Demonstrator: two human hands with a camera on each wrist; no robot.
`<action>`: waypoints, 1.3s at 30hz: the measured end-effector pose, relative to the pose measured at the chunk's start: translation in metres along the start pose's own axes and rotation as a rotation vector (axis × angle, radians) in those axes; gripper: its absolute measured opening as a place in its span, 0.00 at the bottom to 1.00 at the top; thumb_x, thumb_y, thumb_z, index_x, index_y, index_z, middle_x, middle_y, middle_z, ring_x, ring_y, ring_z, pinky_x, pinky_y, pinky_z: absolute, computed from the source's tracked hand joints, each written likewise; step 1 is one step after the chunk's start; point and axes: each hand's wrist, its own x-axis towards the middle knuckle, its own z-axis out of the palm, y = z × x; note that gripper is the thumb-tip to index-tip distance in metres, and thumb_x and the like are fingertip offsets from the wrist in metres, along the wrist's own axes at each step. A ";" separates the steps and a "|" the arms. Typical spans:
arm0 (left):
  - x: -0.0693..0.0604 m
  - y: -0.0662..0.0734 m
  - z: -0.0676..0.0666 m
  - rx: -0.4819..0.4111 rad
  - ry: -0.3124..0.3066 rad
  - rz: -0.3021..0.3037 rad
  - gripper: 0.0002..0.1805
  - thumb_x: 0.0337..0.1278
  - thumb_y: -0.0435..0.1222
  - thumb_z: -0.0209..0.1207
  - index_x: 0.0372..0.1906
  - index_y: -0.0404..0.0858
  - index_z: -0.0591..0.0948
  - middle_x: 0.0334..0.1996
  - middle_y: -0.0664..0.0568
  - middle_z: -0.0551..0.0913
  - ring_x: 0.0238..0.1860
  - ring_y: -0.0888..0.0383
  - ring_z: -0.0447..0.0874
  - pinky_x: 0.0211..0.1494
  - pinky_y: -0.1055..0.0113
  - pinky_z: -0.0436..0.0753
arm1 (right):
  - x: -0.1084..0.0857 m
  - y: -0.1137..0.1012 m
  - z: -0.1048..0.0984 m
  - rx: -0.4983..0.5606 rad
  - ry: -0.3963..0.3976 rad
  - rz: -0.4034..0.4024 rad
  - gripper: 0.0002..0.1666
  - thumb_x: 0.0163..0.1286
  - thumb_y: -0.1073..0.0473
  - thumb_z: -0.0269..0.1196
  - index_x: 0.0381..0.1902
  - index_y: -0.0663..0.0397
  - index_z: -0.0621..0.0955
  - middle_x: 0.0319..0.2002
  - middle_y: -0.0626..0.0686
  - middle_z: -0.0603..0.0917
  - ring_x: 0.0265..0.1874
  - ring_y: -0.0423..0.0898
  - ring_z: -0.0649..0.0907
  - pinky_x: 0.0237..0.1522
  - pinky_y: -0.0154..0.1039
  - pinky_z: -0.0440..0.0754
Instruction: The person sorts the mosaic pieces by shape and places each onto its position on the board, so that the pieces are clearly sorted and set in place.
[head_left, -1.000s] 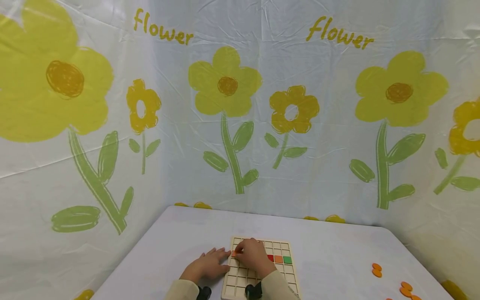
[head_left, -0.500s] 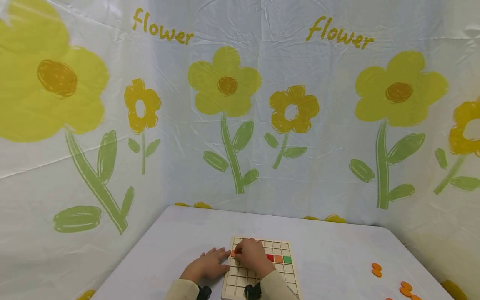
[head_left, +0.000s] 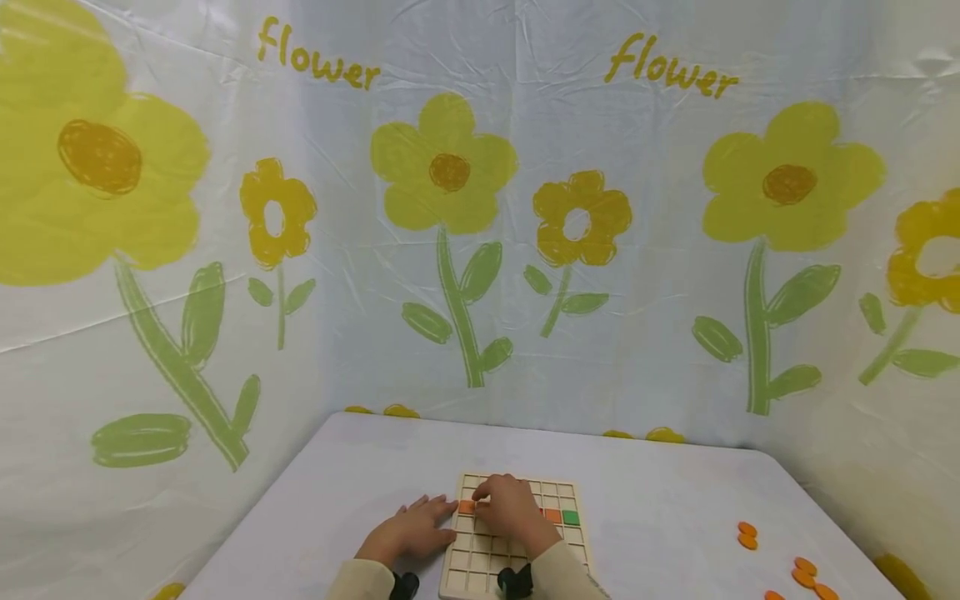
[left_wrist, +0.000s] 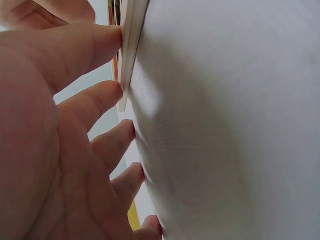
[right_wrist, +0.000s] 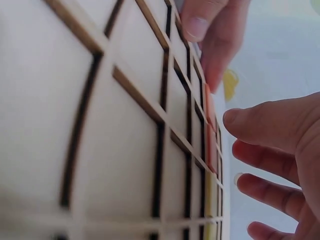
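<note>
A light wooden grid board point(head_left: 480, 562) lies on the table, with coloured square tiles set in one row. At its left end is an orange tile point(head_left: 467, 507); an orange-red tile point(head_left: 552, 516) and a green tile point(head_left: 571, 517) show at the right. My left hand point(head_left: 412, 531) rests beside the board, thumb and index fingertips against its edge in the left wrist view. Over the row hovers my right hand point(head_left: 512, 512), fingers loosely bent and apart, nothing visible between them. Beneath it, a red tile point(right_wrist: 212, 147) and a yellow tile point(right_wrist: 210, 195) appear in the right wrist view.
Several orange discs point(head_left: 805, 567) lie scattered at the table's right side. A white cloth with printed flowers point(head_left: 450, 300) hangs behind and along both sides of the white table point(head_left: 637, 492).
My right hand has come off the left-end orange tile and shifted slightly right, so the tile shows fully. The left hand keeps its place; the head view has turned slightly.
</note>
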 end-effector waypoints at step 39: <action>0.002 0.000 -0.001 -0.028 -0.008 -0.003 0.30 0.62 0.50 0.56 0.68 0.43 0.72 0.70 0.42 0.68 0.72 0.33 0.57 0.69 0.28 0.53 | -0.078 0.063 -0.080 0.104 0.021 0.057 0.12 0.62 0.56 0.67 0.43 0.54 0.86 0.44 0.53 0.85 0.46 0.58 0.83 0.45 0.57 0.82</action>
